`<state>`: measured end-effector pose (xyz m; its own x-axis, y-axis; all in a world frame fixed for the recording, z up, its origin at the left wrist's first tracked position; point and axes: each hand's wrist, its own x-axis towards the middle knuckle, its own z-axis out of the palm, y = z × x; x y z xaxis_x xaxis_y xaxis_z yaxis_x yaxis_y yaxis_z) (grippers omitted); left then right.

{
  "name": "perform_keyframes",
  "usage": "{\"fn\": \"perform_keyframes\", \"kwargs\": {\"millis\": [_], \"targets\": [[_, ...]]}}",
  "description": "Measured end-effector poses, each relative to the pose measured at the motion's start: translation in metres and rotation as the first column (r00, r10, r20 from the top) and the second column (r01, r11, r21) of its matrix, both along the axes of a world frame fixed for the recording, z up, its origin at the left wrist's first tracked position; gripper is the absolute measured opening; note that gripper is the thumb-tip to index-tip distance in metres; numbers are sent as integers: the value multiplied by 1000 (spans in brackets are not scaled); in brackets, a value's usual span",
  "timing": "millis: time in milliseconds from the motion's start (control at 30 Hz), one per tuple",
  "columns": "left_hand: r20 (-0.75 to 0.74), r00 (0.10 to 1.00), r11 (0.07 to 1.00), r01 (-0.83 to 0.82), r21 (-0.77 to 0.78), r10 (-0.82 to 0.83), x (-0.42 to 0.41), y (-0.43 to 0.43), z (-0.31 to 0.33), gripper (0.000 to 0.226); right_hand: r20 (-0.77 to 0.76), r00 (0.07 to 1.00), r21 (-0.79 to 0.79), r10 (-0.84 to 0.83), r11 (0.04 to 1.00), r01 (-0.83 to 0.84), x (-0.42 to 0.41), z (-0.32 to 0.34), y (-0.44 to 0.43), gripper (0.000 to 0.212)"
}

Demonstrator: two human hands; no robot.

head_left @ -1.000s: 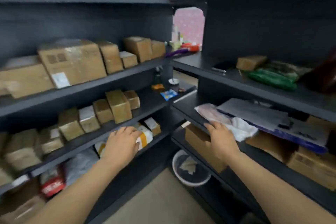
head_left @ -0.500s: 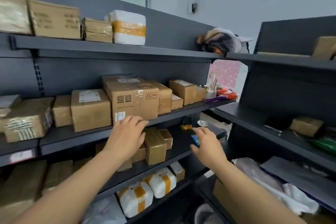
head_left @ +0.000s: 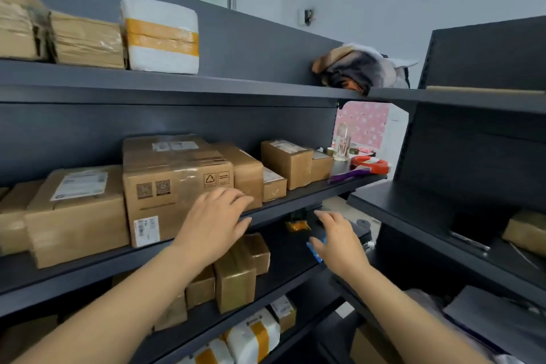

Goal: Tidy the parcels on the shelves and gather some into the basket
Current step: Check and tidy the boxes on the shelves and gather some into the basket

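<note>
Before the big carton (head_left: 174,186), left hand (head_left: 212,224) spread, empty; right hand (head_left: 339,242) likewise

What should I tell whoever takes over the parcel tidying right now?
Left hand: open, fingers spread in front of the big carton on the middle shelf; contact unclear.
Right hand: open, empty, in front of the shelf below.
Parcels: cartons along the middle shelf, smaller boxes below, white taped parcel on top.
Done: nothing in either grip; basket not in view.
Left: tidy, then gather some into the basket.
</note>
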<state>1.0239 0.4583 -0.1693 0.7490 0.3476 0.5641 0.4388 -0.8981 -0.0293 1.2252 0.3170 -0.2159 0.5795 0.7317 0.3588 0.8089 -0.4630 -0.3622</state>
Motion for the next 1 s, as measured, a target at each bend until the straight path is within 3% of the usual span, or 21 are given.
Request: {"fn": "perform_keyframes", "kwargs": {"millis": [433, 767, 1000], "targets": [[-103, 991, 996, -84, -2, 83, 216, 62, 26, 52, -9, 999, 38, 34, 999, -34, 205, 41, 100, 49], [-199, 976, 992, -101, -74, 84, 311, 125, 31, 58, -123, 992, 36, -2, 999, 7, 272, 37, 160, 56], [-267, 960, 961, -150, -233, 85, 336, 161, 27, 64, -192, 979, 31, -72, 996, 80, 298, 38, 201, 67]]}}
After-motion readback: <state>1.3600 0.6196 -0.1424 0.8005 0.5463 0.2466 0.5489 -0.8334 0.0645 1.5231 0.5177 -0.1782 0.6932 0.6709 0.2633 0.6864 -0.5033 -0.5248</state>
